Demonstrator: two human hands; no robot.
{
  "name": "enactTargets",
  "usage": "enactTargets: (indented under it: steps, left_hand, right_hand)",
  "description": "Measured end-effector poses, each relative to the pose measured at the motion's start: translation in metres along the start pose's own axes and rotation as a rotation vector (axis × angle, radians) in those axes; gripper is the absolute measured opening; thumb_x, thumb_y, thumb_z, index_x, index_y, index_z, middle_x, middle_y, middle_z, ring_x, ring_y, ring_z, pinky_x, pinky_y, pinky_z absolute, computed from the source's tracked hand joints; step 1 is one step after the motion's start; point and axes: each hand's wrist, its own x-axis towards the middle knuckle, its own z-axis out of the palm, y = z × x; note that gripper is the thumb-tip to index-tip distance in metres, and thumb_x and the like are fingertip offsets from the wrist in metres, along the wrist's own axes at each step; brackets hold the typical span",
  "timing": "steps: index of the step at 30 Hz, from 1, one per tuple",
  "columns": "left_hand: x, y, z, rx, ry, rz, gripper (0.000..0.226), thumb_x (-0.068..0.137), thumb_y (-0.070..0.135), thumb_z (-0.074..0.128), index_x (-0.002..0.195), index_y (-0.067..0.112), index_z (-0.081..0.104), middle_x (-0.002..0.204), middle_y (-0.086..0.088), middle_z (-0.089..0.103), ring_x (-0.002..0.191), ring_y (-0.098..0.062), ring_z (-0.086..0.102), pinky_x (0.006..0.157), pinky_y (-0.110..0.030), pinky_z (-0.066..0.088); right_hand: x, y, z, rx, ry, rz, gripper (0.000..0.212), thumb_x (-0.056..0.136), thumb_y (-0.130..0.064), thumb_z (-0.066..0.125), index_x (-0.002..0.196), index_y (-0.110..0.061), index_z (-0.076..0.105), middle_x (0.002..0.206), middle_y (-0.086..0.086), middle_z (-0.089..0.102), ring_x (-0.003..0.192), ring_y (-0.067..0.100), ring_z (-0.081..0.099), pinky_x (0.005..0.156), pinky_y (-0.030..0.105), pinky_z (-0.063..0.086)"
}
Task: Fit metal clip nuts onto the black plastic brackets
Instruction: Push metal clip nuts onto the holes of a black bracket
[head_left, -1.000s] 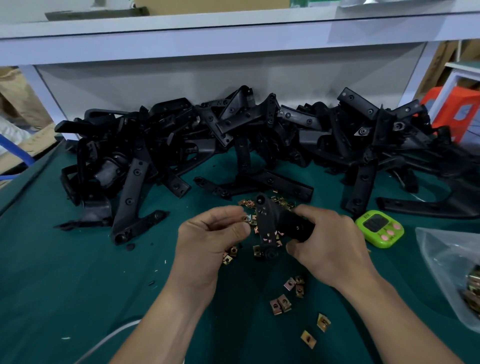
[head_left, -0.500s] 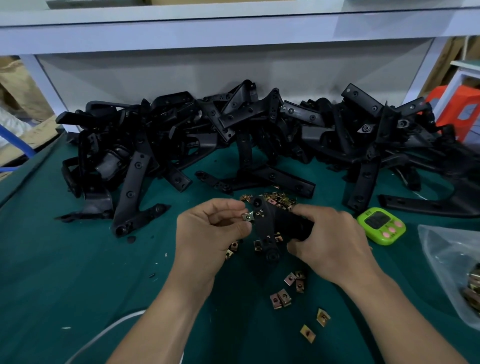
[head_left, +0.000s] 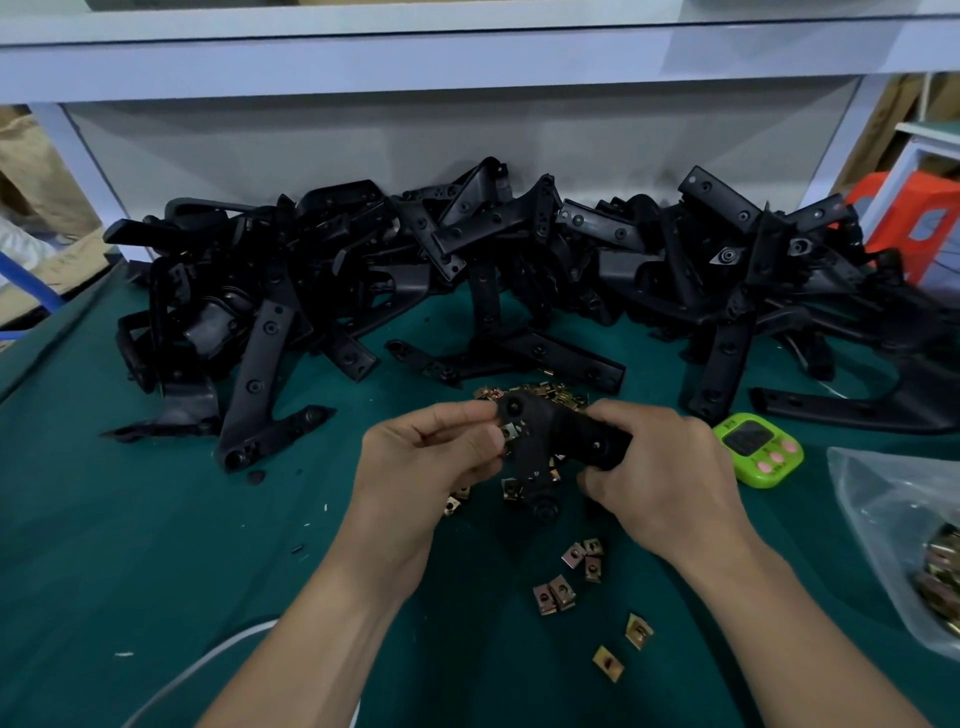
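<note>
Above the green table (head_left: 156, 545), the right hand (head_left: 660, 467) grips one arm of a black plastic bracket (head_left: 550, 441). The left hand (head_left: 421, 462) pinches a metal clip nut (head_left: 508, 431) against the bracket's edge. Loose clip nuts (head_left: 556, 595) lie scattered on the table below the hands.

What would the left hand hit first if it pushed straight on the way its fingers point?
Probably the black bracket gripped by the right hand: the left hand pinches a clip nut right against it, fingertips aimed at it. Exact depth is unclear.
</note>
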Motion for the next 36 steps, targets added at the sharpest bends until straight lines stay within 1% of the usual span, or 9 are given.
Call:
enactTargets:
  steps: [5,8,11,17,21,25,28,32,36]
  left_hand:
    - [-0.001,-0.003,0.003,-0.087,0.015,-0.063,0.030,0.061,0.011,0.082,0.091,0.010,0.082,0.093,-0.017,0.078,0.077,-0.019,0.075,0.065,-0.021,0.057]
    - [-0.001,-0.005,0.004,-0.091,0.027,-0.074,0.046,0.061,0.009,0.083,0.106,0.005,0.076,0.088,-0.016,0.077,0.075,-0.019,0.074,0.065,-0.020,0.057]
    - [0.000,-0.006,0.003,-0.100,0.019,-0.117,0.050,0.061,0.011,0.083,0.110,0.008,0.074,0.088,-0.016,0.076,0.077,-0.017,0.074,0.065,-0.020,0.057]
    - [0.000,-0.005,-0.001,-0.071,-0.045,-0.158,0.049,0.057,0.021,0.087,0.103,0.008,0.077,0.087,-0.014,0.078,0.079,-0.017,0.076,0.065,-0.021,0.058]
    - [-0.002,-0.004,0.000,-0.044,-0.109,-0.161,0.036,0.058,0.024,0.086,0.091,0.011,0.082,0.090,-0.014,0.078,0.079,-0.017,0.076,0.066,-0.021,0.058]
    - [-0.003,-0.001,-0.002,0.012,-0.170,-0.168,0.033,0.062,0.028,0.086,0.087,0.008,0.081,0.083,-0.015,0.075,0.067,-0.018,0.072,0.062,-0.024,0.058]
    - [-0.004,0.003,0.002,0.143,-0.144,-0.039,0.022,0.067,0.032,0.087,0.076,0.013,0.080,0.074,-0.012,0.075,0.060,-0.016,0.069,0.058,-0.023,0.057]
    - [0.002,0.007,-0.004,0.368,0.163,0.173,0.007,0.078,0.031,0.085,0.074,0.027,0.080,0.069,0.000,0.075,0.063,-0.014,0.071,0.060,-0.026,0.057]
    - [0.006,0.014,-0.032,1.187,0.418,0.208,0.022,0.081,0.036,0.073,0.063,0.048,0.070,0.064,0.026,0.068,0.072,-0.010,0.067,0.062,-0.025,0.046]
  right_hand:
    - [-0.001,-0.001,0.001,-0.009,0.008,-0.032,0.035,0.067,-0.028,0.080,0.096,-0.042,0.067,0.060,-0.018,0.058,0.063,0.011,0.056,0.055,0.028,0.042]
    - [-0.001,-0.002,0.002,-0.046,0.002,-0.035,0.038,0.067,-0.026,0.080,0.098,-0.044,0.068,0.060,-0.019,0.056,0.064,0.014,0.055,0.056,0.027,0.036]
    - [-0.002,-0.003,0.002,-0.057,-0.009,-0.033,0.042,0.066,-0.023,0.077,0.100,-0.044,0.066,0.062,-0.016,0.059,0.067,0.018,0.058,0.058,0.030,0.043]
    - [-0.004,-0.007,0.000,-0.059,-0.037,-0.032,0.041,0.067,-0.023,0.075,0.099,-0.046,0.064,0.062,-0.015,0.058,0.067,0.018,0.059,0.058,0.032,0.048]
    - [-0.005,-0.009,-0.001,-0.052,-0.043,-0.036,0.038,0.067,-0.022,0.076,0.097,-0.043,0.066,0.063,-0.015,0.059,0.067,0.018,0.059,0.060,0.034,0.050]
    - [-0.006,-0.008,-0.004,0.002,-0.076,-0.045,0.040,0.065,-0.023,0.082,0.098,-0.041,0.069,0.066,-0.016,0.062,0.070,0.017,0.060,0.064,0.034,0.051]
    - [-0.006,-0.009,-0.004,0.041,-0.029,-0.033,0.035,0.064,-0.025,0.082,0.090,-0.041,0.065,0.062,-0.018,0.059,0.065,0.012,0.058,0.056,0.030,0.045]
    - [-0.003,-0.009,-0.001,-0.028,0.152,0.048,0.025,0.072,-0.032,0.079,0.090,-0.039,0.064,0.063,-0.014,0.061,0.065,0.022,0.060,0.055,0.031,0.036]
    - [-0.001,-0.004,0.002,-0.105,0.168,0.088,0.030,0.079,-0.031,0.078,0.106,-0.034,0.064,0.066,-0.009,0.062,0.063,0.025,0.052,0.064,0.031,0.033]
